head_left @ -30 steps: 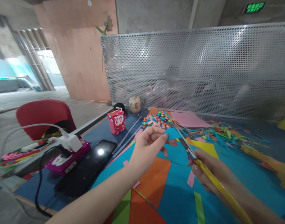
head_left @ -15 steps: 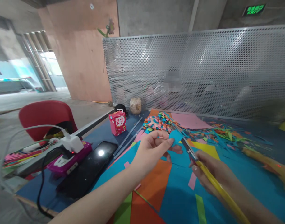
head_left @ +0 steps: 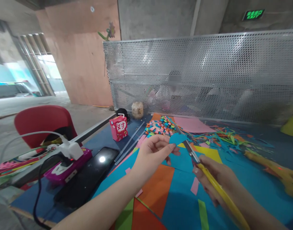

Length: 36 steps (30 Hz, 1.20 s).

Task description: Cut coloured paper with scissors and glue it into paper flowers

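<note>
Between thumb and fingers, my left hand (head_left: 156,151) pinches a small piece of blue paper (head_left: 177,138) with a rounded upper edge. My right hand (head_left: 214,175) is closed around the yellow handles of a pair of scissors (head_left: 210,175). The metal blades point up and left and meet the right side of the blue piece. Under both hands lie overlapping sheets of coloured paper, among them an orange sheet (head_left: 158,185) and a large blue sheet (head_left: 184,204). A pink strip (head_left: 194,186) and a green strip (head_left: 203,214) rest on the blue.
A pile of small paper bits (head_left: 160,125) and a heap of thin scraps (head_left: 229,139) lie beyond my hands. Leftward are a phone (head_left: 88,179), a purple power strip (head_left: 67,169) with cables, and a pink carton (head_left: 119,127). A perforated metal panel (head_left: 196,64) bounds the far edge.
The blue piece has turned slightly in my left fingers and now shows a rounder edge. The scissors' blades have closed and reopened slightly around its right side. The whole view has shifted a little.
</note>
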Tool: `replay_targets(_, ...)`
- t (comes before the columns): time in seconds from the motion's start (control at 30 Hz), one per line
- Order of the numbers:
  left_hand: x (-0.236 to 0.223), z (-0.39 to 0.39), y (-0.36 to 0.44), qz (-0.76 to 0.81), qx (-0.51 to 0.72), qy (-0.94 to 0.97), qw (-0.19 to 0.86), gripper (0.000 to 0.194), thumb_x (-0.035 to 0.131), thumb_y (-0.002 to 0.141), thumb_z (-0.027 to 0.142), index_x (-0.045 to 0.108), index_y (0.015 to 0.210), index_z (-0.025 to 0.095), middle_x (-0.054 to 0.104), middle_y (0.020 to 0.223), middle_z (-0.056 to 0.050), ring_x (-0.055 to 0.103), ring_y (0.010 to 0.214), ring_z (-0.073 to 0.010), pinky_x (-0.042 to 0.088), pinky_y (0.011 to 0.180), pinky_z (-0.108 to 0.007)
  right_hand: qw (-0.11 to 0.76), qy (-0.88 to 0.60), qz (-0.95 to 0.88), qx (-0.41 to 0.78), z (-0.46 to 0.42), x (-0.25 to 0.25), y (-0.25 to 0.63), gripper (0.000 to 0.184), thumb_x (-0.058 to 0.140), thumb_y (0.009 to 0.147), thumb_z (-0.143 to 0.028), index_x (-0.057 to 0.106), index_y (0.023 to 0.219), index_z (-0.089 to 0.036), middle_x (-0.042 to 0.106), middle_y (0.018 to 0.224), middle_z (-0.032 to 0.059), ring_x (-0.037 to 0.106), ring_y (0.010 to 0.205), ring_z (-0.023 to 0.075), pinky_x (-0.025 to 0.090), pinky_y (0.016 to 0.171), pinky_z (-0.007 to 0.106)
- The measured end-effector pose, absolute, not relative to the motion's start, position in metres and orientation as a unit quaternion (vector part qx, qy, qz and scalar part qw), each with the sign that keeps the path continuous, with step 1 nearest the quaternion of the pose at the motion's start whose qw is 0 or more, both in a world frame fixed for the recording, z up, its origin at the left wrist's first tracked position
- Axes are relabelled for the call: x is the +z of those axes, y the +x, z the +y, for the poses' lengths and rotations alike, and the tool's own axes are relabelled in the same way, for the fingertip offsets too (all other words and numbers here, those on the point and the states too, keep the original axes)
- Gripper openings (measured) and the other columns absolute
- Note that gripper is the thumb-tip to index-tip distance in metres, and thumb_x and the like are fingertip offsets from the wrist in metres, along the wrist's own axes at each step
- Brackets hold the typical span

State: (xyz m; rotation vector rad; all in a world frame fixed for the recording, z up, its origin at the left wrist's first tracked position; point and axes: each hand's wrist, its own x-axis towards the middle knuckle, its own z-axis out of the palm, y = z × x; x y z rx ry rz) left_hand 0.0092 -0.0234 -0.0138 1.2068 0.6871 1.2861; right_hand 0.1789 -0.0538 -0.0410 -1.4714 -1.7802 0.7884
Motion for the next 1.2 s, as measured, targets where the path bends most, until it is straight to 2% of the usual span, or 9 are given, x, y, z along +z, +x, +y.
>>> replay_targets(0.13, -0.0161, -0.0192, 0.0064, 0.31, 0.585, 0.508, 0.551, 0.01, 0.063, 0.068, 0.023, 0.056, 0.07, 0.016, 0.052, 0.053, 0.004, 0.046, 0.044, -0.0054, 0.037, 0.043, -0.019, 0.363, -0.554, -0.677, 0.321, -0.0501, -0.0408, 0.1805, 0.021, 0.039, 0.081, -0.042, 0.038, 0.075, -0.022, 0.032, 0.044, -0.0097, 0.031, 0.028, 0.0059, 0.026, 0.028, 0.021)
replay_targets(0.23, -0.0163, -0.0175, 0.006, 0.323, 0.608, 0.498, 0.527, 0.009, 0.063, 0.068, 0.021, 0.057, 0.073, 0.017, 0.051, 0.053, 0.006, 0.046, 0.045, -0.0046, 0.04, 0.046, -0.018, 0.364, -0.555, -0.669, 0.333, -0.0512, -0.0394, 0.1795, 0.023, 0.039, 0.081, -0.043, 0.038, 0.073, -0.022, 0.032, 0.045, -0.0097, 0.031, 0.029, 0.0051, 0.025, 0.028, 0.019)
replay_targets(0.37, -0.0129, -0.0187, 0.0074, 0.31, 0.621, 0.497, 0.521, 0.011, 0.059, 0.071, 0.023, 0.055, 0.081, 0.018, 0.057, 0.074, 0.001, 0.056, 0.068, -0.0108, 0.046, 0.05, -0.02, 0.348, -0.548, -0.678, 0.344, -0.0553, -0.0366, 0.1766, 0.024, 0.042, 0.079, -0.043, 0.035, 0.069, -0.022, 0.03, 0.045, -0.0107, 0.026, 0.028, 0.0031, 0.024, 0.026, 0.017)
replay_targets(0.43, -0.0118, -0.0192, 0.0077, 0.296, 0.622, 0.503, 0.522, 0.013, 0.058, 0.073, 0.022, 0.053, 0.084, 0.018, 0.056, 0.075, 0.0, 0.056, 0.074, -0.014, 0.048, 0.049, -0.022, 0.335, -0.547, -0.689, 0.338, -0.0564, -0.0353, 0.1759, 0.025, 0.045, 0.078, -0.042, 0.033, 0.067, -0.022, 0.028, 0.046, -0.0108, 0.026, 0.029, 0.0029, 0.026, 0.026, 0.017)
replay_targets(0.63, -0.0147, -0.0172, 0.006, 0.286, 0.641, 0.525, 0.482, 0.011, 0.06, 0.07, 0.015, 0.053, 0.078, 0.018, 0.049, 0.067, 0.004, 0.049, 0.051, -0.0059, 0.044, 0.043, -0.019, 0.325, -0.528, -0.71, 0.333, -0.0555, -0.035, 0.177, 0.026, 0.042, 0.08, -0.042, 0.032, 0.066, -0.022, 0.031, 0.05, -0.009, 0.029, 0.033, 0.0035, 0.028, 0.029, 0.017)
replay_targets(0.77, -0.0146, -0.0165, 0.0052, 0.288, 0.651, 0.529, 0.462, 0.007, 0.06, 0.07, 0.014, 0.054, 0.073, 0.017, 0.049, 0.063, 0.005, 0.049, 0.048, -0.0048, 0.043, 0.044, -0.019, 0.324, -0.528, -0.736, 0.273, -0.0539, -0.0391, 0.1781, 0.026, 0.041, 0.08, -0.043, 0.035, 0.068, -0.021, 0.035, 0.053, -0.0072, 0.031, 0.035, 0.0045, 0.028, 0.032, 0.019)
replay_targets(1.0, -0.0134, -0.0159, 0.0049, 0.299, 0.669, 0.517, 0.443, 0.026, 0.065, 0.066, 0.018, 0.059, 0.092, 0.017, 0.058, 0.074, 0.0, 0.049, 0.048, -0.0053, 0.042, 0.039, -0.018, 0.312, -0.524, -0.747, 0.263, -0.0548, -0.041, 0.1789, 0.02, 0.039, 0.081, -0.041, 0.035, 0.074, -0.023, 0.035, 0.056, -0.0068, 0.029, 0.036, 0.0056, 0.028, 0.035, 0.022)
replay_targets(1.2, -0.0101, -0.0205, 0.0055, 0.312, 0.66, 0.547, 0.411, 0.029, 0.064, 0.067, 0.018, 0.059, 0.095, 0.017, 0.057, 0.076, 0.0, 0.051, 0.05, -0.0059, 0.043, 0.039, -0.017, 0.295, -0.526, -0.752, 0.264, -0.0555, -0.0403, 0.1804, 0.021, 0.04, 0.081, -0.042, 0.036, 0.075, -0.022, 0.041, 0.056, -0.0053, 0.034, 0.039, 0.0067, 0.029, 0.037, 0.022)
